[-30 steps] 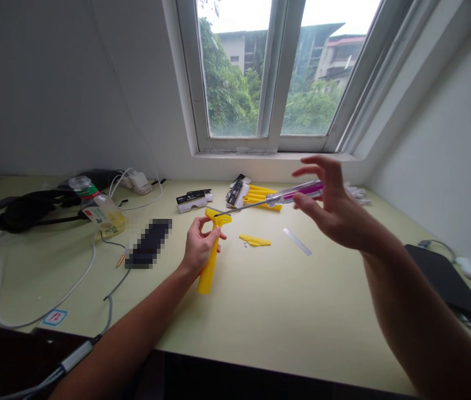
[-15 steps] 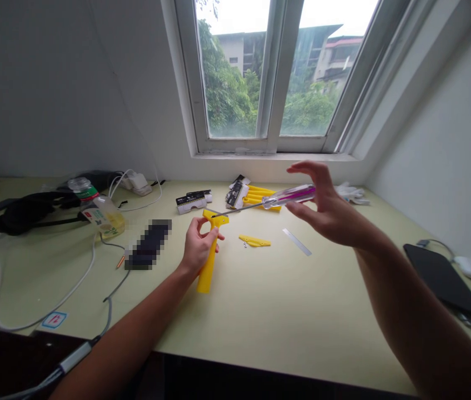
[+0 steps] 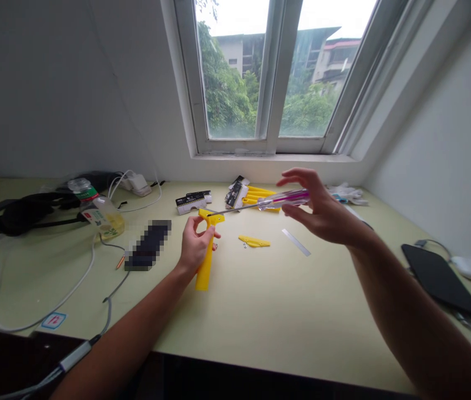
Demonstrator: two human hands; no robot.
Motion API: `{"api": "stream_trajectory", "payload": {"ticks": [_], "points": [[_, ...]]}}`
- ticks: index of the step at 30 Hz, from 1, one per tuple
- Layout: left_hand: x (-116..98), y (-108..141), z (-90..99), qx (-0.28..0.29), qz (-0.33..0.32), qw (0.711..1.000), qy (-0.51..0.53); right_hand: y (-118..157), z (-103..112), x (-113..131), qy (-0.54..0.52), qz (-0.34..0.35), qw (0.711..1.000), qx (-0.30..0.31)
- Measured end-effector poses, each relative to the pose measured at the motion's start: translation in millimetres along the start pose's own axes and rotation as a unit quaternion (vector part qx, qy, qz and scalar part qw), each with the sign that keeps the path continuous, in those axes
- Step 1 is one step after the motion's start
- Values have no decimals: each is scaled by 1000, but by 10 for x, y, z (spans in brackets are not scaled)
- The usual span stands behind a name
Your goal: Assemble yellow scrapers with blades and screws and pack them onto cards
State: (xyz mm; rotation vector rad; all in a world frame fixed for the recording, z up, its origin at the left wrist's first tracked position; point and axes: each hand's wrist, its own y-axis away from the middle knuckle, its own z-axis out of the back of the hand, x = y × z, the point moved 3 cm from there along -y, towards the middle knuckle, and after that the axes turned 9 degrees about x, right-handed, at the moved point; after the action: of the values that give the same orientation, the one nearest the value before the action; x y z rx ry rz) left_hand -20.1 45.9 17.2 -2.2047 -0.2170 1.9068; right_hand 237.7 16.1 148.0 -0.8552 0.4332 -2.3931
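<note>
My left hand (image 3: 196, 244) is wrapped round a yellow T-shaped scraper handle (image 3: 204, 272), its head tilted up above the table. In my right hand (image 3: 316, 208) is a screwdriver (image 3: 283, 199) with a clear and purple grip; thumb and fingers are around the grip's end, the index finger raised. The screwdriver's tip meets the scraper's head near a screw hole. On the table to the right of the scraper lies a yellow plate (image 3: 256, 241) with small screws (image 3: 244, 245) beside it. Further right is a thin metal blade (image 3: 296, 242).
Small boxes (image 3: 191, 203) and more yellow handles (image 3: 256, 193) lie at the back below the window. A bottle (image 3: 102, 216), cables and a blurred dark device (image 3: 150, 244) are on the left. A black phone (image 3: 441, 280) lies on the right.
Both hands have shifted slightly left with the scraper handle and the screwdriver. The fingers of my right hand have moved a little at the grip. The tip is still at the scraper's head.
</note>
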Motion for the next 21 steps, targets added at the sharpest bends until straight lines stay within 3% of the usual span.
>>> {"api": "stream_trajectory", "payload": {"ticks": [3,8,11,15,18,21], "points": [[-2,-3,5,3,-5,1000,-8,3,31,-31,15,-33,999,-36],[5,-4,3,-1,4,1000,-5,-4,16,24,3,30,999,24],[16,-3,-14,9,15,1000,1,-3,36,40,46,-5,999,-18],[-23,-33,13,4,1,1000,13,-3,108,-1,17,-21,1000,2],[-74,-83,107,-37,-14,999,14,3,269,-202,-40,-38,998,-19],[-93,-128,212,-83,0,996,30,16,425,-609,-32,-115,989,-83]]}}
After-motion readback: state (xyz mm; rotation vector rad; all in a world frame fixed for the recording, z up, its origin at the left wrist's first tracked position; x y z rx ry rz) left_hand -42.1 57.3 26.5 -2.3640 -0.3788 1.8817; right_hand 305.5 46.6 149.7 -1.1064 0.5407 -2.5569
